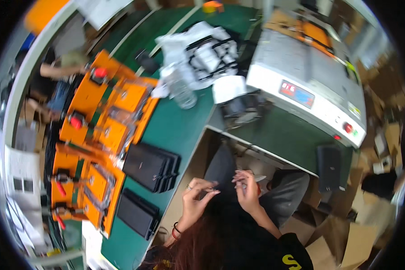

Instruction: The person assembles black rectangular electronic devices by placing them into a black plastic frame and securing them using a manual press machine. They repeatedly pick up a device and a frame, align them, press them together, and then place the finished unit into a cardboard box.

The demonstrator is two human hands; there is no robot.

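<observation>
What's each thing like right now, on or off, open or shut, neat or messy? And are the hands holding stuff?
Left hand: fingers bent; can't tell if it holds anything
Right hand: fingers bent; can't tell if it holds anything
Screen: lit
Black slabs: piled in two stacks
White heap: crumpled
Bottle: see-through; can't tell how full
Orange jigs: side by side

Pale, quite bright light falls on the green desk (166, 128) and makes the white machine front (321, 112) very bright. The plastic bottle (181, 92) carries small highlights; the black shirt (247, 238) shows little detail. The view is slightly soft, and the white frame (24, 78) at left bends near the dark border.
</observation>
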